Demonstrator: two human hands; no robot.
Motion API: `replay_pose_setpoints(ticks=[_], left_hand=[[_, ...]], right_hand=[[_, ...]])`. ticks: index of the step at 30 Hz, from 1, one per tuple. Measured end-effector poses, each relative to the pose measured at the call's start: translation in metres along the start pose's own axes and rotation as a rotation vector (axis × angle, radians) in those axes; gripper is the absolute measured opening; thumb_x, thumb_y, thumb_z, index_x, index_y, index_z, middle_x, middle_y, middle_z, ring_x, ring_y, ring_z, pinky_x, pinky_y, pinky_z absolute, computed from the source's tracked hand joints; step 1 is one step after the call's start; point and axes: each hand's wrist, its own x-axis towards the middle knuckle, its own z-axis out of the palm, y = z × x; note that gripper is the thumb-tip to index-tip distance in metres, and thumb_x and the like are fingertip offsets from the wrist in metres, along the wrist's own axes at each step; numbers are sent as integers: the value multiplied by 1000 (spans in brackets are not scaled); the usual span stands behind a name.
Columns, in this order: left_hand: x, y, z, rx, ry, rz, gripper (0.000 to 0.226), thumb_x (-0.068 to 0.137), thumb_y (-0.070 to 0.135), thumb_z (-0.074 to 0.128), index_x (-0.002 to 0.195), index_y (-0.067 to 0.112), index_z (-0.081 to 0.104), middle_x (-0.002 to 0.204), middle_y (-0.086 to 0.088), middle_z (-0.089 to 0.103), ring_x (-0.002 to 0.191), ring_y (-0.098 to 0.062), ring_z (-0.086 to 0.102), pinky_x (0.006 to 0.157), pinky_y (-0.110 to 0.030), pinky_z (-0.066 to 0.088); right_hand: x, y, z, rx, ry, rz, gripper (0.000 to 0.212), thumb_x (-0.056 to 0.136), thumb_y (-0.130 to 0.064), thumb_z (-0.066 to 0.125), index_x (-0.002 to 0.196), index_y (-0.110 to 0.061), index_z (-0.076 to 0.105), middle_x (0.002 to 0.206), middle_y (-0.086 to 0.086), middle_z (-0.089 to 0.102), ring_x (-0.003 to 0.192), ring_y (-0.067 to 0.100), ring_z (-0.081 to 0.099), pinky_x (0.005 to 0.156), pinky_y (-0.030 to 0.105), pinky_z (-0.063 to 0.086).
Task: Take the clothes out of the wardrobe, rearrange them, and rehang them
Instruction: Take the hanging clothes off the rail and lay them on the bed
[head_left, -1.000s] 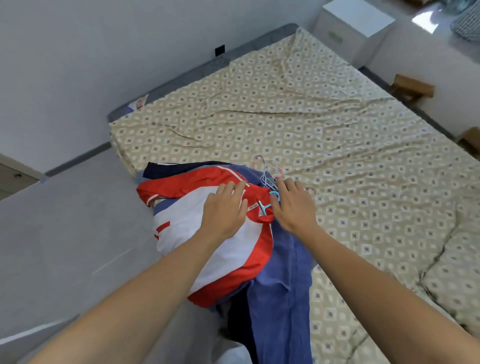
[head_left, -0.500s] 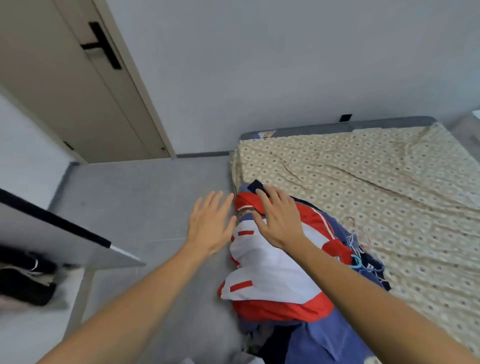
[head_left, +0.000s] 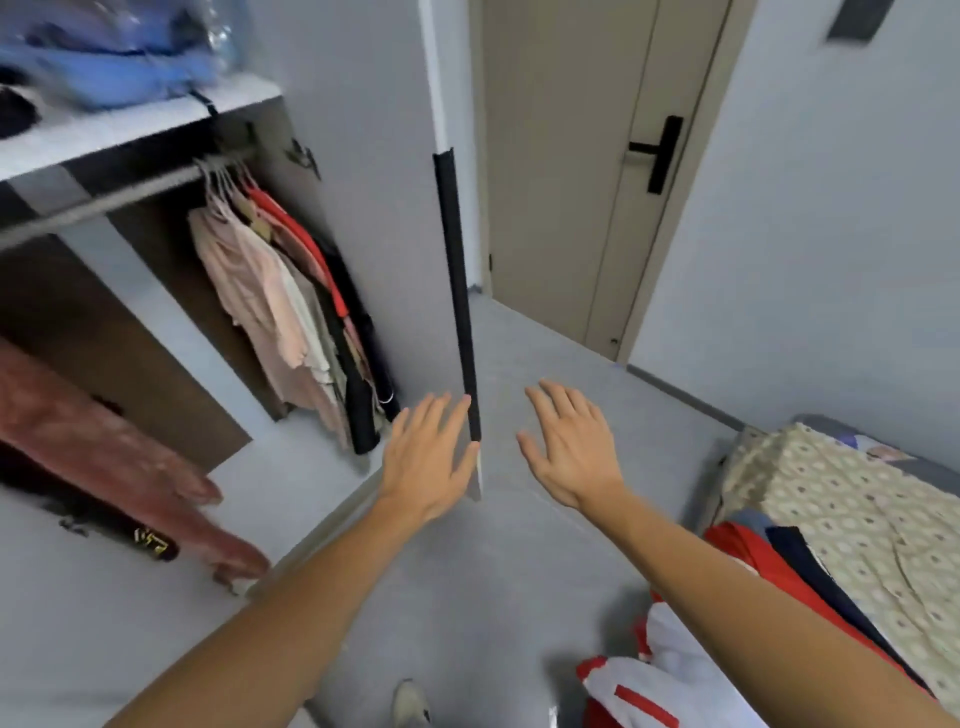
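Note:
The open wardrobe stands on the left, with several pink, beige, red and black clothes hanging at the right end of its rail. A pile of red, white and navy clothes lies on the bed's near corner at lower right. My left hand and my right hand are both stretched out in mid-air with fingers spread, holding nothing. The left hand is beside the lower edge of the wardrobe door.
A pink garment hangs at the far left over something black. Folded blue items sit on the wardrobe's top shelf. A beige room door is straight ahead. The bed with a patterned sheet is on the right. Grey floor lies between.
The view has swung left from the bed to the wardrobe. Both hands have lifted off the clothes pile and now reach toward the wardrobe, empty.

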Motion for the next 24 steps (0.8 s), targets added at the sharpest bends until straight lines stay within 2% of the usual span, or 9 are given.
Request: replay_pose_setpoints(ticks=[3, 8, 12, 15, 18, 24], left_hand=[[-12, -59, -14, 44, 20, -141, 67, 102, 55, 26, 161, 24, 33, 162, -6, 41, 152, -28, 32, 122, -48, 29], [-26, -131, -32, 70, 67, -305, 63, 103, 52, 30, 158, 22, 36, 156, -6, 46, 147, -29, 38, 117, -49, 35], [-29, -191, -41, 81, 124, -437, 62, 102, 51, 31, 154, 19, 42, 149, -6, 51, 140, -28, 45, 113, -49, 41], [-23, -236, -41, 73, 162, -513, 61, 102, 49, 31, 151, 18, 46, 147, -7, 55, 137, -27, 49, 110, -48, 45], [-12, -285, -37, 65, 152, -593, 58, 104, 48, 36, 155, 20, 41, 149, -6, 51, 139, -26, 46, 112, -47, 43], [7, -366, -53, 87, 163, -698, 59, 103, 48, 39, 155, 20, 40, 148, -5, 52, 134, -25, 50, 111, -43, 44]], right_hand=[[43, -52, 15, 34, -15, -116, 60, 100, -51, 42, 148, -15, 47, 152, 8, 50, 135, 29, 47, 109, 43, 40], [104, -119, 41, 55, -73, -252, 66, 100, -55, 33, 152, -16, 45, 156, 6, 47, 137, 27, 46, 108, 43, 40], [156, -173, 63, 87, -112, -369, 64, 102, -53, 38, 156, -19, 40, 161, 4, 42, 142, 25, 41, 109, 43, 40], [197, -210, 82, 106, -140, -432, 61, 103, -51, 42, 156, -21, 39, 161, 2, 41, 145, 24, 38, 113, 44, 40], [238, -245, 104, 106, -164, -486, 60, 102, -51, 41, 155, -22, 39, 158, 1, 43, 143, 22, 40, 113, 44, 41], [309, -316, 133, 98, -202, -545, 66, 99, -56, 29, 152, -19, 41, 158, 3, 42, 143, 27, 41, 114, 46, 41]])
